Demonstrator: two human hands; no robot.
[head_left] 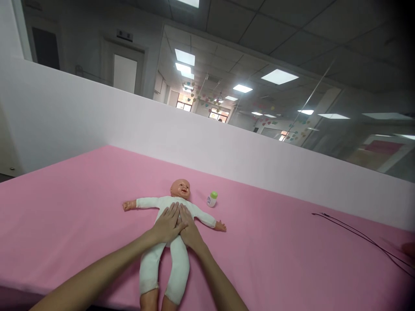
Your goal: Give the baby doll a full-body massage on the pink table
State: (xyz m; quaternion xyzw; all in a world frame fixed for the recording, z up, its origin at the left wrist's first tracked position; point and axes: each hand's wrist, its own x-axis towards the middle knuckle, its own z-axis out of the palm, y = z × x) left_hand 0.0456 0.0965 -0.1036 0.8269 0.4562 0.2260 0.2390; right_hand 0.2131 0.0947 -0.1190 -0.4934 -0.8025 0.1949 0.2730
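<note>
A baby doll (179, 259) in a white cloth body lies on its back, arms spread wide and head toward the wall. My left hand (167, 223) rests flat on its chest and belly, fingers stretched toward the head. Close beside it, my right hand (189, 229) lies flat on the doll too, fingers pointing the same way. The thumbs meet or overlap between the hands. Neither hand grips anything. To the right of the doll's head stands a small bottle (212, 200) with a green cap, apart from both hands.
Pink cloth (266, 255) covers the table. Thin dark cables (359, 235) lie at the right. A low white wall (194, 138) with glass above it runs along the back. Something dark reddish and blurred (407, 249) shows at the right edge.
</note>
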